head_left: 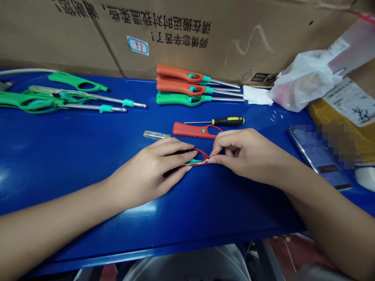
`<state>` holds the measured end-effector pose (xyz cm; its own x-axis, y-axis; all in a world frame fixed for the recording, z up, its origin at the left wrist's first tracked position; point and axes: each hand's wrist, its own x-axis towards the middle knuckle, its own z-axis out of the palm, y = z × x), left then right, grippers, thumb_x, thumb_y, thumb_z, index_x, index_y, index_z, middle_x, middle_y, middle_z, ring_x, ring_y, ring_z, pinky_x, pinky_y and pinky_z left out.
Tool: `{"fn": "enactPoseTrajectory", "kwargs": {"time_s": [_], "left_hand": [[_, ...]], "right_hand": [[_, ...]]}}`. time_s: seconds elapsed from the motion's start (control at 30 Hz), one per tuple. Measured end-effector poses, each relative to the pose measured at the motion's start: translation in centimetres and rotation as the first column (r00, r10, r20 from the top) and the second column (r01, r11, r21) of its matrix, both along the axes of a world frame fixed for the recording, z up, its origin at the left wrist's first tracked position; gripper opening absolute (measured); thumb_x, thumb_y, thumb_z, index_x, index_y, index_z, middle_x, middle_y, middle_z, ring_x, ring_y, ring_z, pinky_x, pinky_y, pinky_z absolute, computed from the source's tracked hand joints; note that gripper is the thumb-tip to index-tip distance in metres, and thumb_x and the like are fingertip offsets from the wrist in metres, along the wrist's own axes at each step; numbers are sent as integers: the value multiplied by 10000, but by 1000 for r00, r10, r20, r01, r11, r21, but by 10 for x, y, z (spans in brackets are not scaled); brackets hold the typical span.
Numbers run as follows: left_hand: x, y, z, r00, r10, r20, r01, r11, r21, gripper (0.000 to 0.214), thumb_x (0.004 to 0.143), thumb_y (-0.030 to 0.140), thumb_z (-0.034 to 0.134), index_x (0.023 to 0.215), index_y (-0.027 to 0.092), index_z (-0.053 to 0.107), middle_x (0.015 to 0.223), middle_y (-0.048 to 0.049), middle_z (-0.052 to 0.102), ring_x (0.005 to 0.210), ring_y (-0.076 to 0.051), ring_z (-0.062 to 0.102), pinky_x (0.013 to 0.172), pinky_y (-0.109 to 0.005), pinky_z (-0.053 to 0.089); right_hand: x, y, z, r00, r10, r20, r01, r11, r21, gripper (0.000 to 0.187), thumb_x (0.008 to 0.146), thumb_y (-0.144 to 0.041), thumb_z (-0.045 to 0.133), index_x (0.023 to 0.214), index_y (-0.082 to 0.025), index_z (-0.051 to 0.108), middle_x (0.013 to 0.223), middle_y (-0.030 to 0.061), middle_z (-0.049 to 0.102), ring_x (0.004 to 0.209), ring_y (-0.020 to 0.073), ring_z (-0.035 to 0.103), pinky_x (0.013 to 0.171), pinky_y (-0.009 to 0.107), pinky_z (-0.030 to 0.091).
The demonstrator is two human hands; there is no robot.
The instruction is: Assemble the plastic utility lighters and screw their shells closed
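Red plastic handle half [202,151] rests on the blue table [88,168] beneath the palm-down left hand [155,166], whose thumb and fingers grip it from both edges, while the right hand [249,154], fingers curled, pinches a white wire [205,160] at its end. Just beyond lie one clear piece [155,135], one red shell [189,130] and one screwdriver [228,121]; farther back, one green lighter [174,99] beside at least two orange lighters [175,72].

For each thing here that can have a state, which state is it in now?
Left hand: holding the near red casing
Right hand: fingertips pinched at the white wire
Near red casing: open, white wire exposed
Far red casing: lying loose
Screwdriver: lying down, unheld
Phone: lying screen up
Orange lighters: lying close together
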<state>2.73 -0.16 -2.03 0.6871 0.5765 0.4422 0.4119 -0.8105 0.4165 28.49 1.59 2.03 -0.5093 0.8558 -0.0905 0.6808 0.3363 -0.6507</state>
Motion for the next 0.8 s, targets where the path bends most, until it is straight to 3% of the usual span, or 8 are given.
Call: {"fn": "enactPoseTrajectory", "kwargs": {"time_s": [0.17, 0.33, 0.8], "left_hand": [[2, -6, 6, 994, 104, 43, -102, 994, -33, 191, 982, 255, 717, 1137, 146, 733, 1177, -94, 768, 1105, -203, 732, 993, -293, 577], [3, -6, 9, 992, 125, 26, -123, 991, -46, 86, 1005, 198, 660, 950, 169, 720, 1159, -71, 751, 1075, -179, 734, 958, -273, 566], [-2, -1, 9, 998, 66, -4, -66, 991, -113, 97, 1020, 227, 632, 1000, 184, 716, 1149, -85, 761, 1084, -219, 717, 967, -365, 563]], "right_hand": [[0, 1, 5, 996, -60, 62, 64, 995, -76, 145, 877, -212, 718, 733, -206, 734, 589, -51, 562, 538, 93, 441, 563, 281, 328], [1, -1, 11, 992, -86, 96, 99, 985, -143, 132, 882, -256, 732, 758, -212, 742, 553, -64, 490, 520, 94, 411, 543, 281, 315], [9, 0, 12, 995, -13, 100, 22, 996, -92, 132, 886, -303, 700, 801, -218, 752, 562, -62, 527, 509, 96, 442, 543, 263, 337]]}}
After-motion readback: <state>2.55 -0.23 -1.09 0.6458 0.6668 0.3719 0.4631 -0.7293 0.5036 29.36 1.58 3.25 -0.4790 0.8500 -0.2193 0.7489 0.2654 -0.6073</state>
